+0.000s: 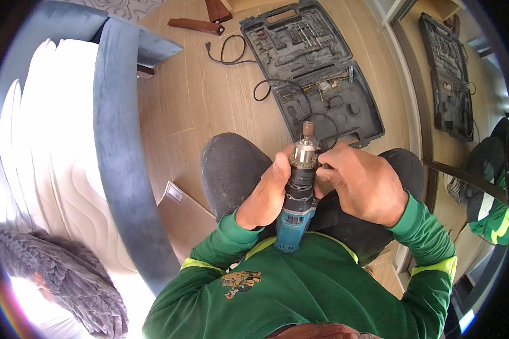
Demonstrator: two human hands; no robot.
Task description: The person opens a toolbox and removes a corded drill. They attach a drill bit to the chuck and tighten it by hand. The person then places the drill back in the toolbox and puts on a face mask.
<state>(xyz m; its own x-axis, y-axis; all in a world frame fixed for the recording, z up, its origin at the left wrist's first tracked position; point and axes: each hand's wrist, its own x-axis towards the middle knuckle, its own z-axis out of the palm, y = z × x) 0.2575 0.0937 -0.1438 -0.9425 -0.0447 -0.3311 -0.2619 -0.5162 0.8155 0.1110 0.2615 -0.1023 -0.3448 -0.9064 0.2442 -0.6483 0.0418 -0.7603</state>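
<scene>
A blue-and-black corded drill (296,217) stands upright between my legs, its back end against my green shirt and its silver chuck pointing away from me. A brown, socket-like bit (307,130) sits in the chuck jaws. My left hand (270,189) is wrapped round the drill's left side, just below the chuck. At the chuck's right side, my right hand (365,181) is closed, thumb and forefinger pinching a small dark piece that looks like a chuck key (324,165); most of it is hidden by the fingers. The drill's handle is out of sight.
An open black tool case (305,68) with bits and small parts lies ahead on the wood floor. A black cord (285,82) loops across it. Brown wooden pieces (198,26) lie farther off. A blue bed frame (121,141) with a mattress is left; a mirror (464,96) stands right.
</scene>
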